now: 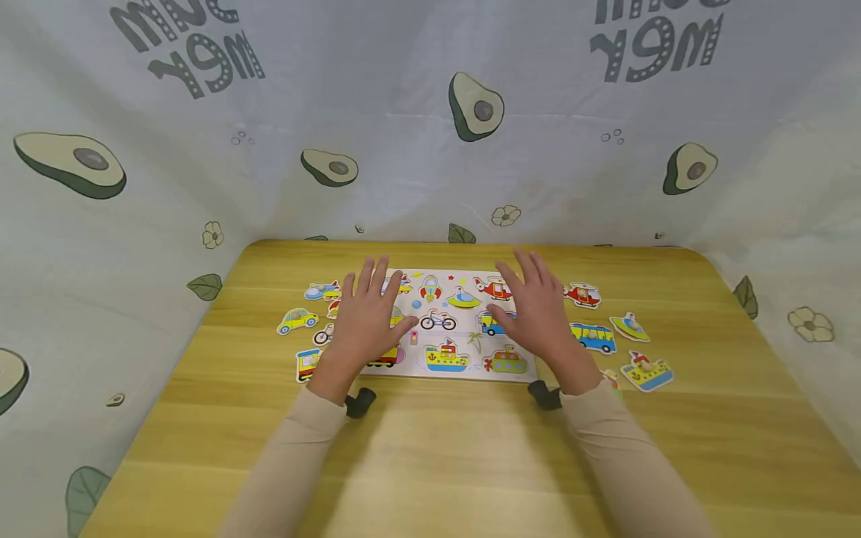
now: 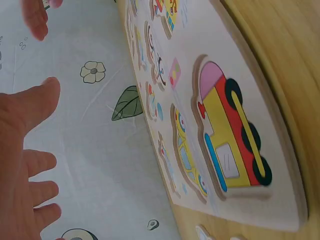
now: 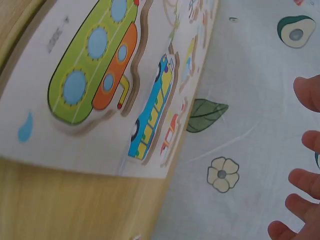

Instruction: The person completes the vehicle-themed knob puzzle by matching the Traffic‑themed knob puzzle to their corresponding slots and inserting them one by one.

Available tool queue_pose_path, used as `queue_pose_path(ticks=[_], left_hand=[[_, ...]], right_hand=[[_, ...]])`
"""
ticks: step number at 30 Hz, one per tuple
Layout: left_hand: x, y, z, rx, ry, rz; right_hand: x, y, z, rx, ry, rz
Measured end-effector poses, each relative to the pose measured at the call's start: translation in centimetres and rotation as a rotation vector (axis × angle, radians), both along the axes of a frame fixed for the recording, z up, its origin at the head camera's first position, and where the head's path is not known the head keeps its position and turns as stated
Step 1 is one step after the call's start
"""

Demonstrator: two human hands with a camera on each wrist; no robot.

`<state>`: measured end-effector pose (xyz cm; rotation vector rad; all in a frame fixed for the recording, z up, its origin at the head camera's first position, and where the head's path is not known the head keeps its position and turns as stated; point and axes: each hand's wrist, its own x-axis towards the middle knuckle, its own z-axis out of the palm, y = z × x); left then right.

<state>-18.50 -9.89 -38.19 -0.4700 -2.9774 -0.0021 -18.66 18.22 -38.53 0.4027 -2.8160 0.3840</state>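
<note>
A wooden puzzle board (image 1: 466, 323) with vehicle-shaped recesses lies flat on the table. Over its left part hovers my left hand (image 1: 366, 321), fingers spread and holding nothing; it partly covers the train recess (image 2: 232, 135) in the head view. My right hand (image 1: 534, 310), likewise spread and holding nothing, is above the board's right side, close to the bus recess (image 3: 152, 107). Both wrist views show the fingers apart from the board. Pictures of a bicycle (image 1: 438, 320), a ship (image 1: 447, 356) and a submarine (image 1: 506, 361) show between the hands.
Loose puzzle pieces lie left of the board: a plane (image 1: 323, 291), a yellow car (image 1: 297, 320), a train (image 1: 306, 365). To the right lie a helicopter (image 1: 582, 295), a bus (image 1: 593, 338), a flying saucer (image 1: 630, 326) and a ship piece (image 1: 646, 372). A printed curtain (image 1: 403, 187) surrounds the table.
</note>
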Motion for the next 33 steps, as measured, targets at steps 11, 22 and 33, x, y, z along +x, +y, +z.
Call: queue_pose_path(ticks=[11,22,33], left_hand=[[0.9,-4.1,0.3,0.004,0.046,-0.117],[0.5,-6.2,-0.5,0.031,-0.055,-0.171],[0.4,-6.5,-1.1,0.108,-0.062,-0.232]], right_hand=[[0.6,4.7,0.0,0.039,0.055,0.059],[0.9,9.4,0.3,0.04,0.101,0.141],[1.5,11.6,0.6,0.006,0.102,0.163]])
